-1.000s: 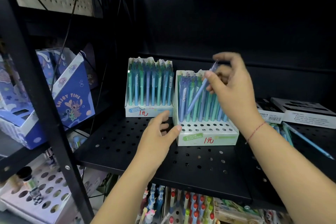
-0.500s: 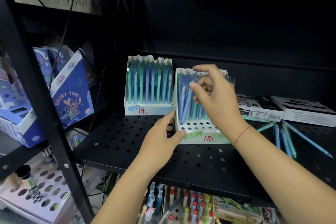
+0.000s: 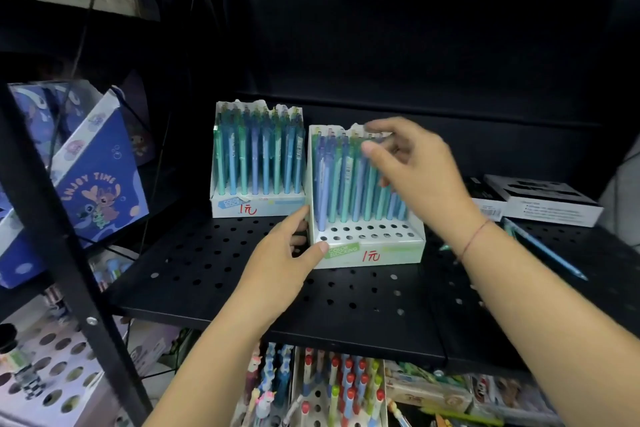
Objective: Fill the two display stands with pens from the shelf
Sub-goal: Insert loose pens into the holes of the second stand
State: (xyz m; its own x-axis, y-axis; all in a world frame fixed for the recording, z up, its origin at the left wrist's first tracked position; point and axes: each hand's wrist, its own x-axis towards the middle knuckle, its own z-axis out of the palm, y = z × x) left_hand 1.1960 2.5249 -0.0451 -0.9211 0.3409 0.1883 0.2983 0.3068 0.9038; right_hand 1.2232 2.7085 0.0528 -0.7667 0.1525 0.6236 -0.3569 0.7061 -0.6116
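Observation:
Two white display stands sit on the black perforated shelf [image 3: 225, 288]. The far stand [image 3: 256, 206] is packed with blue and green pens. The near stand [image 3: 377, 251] holds pens in its back rows, and its two front rows of holes are mostly empty. My left hand [image 3: 280, 270] grips the near stand's left front corner, thumb on the front. Just above that stand's pen tops, my right hand [image 3: 415, 170] hovers, blurred, with fingers spread and nothing in them. A loose blue pen [image 3: 543, 253] lies on the shelf to the right.
Flat black-and-white boxes [image 3: 540, 201] lie at the back right. A blue cartoon-printed box [image 3: 93, 191] stands left, behind a black shelf post [image 3: 62, 236]. Below the shelf are more pens with coloured caps [image 3: 339, 388].
My right hand brought a blue pen down into the near stand and let it go; its fingers are now spread. My left hand stayed on the stand's corner.

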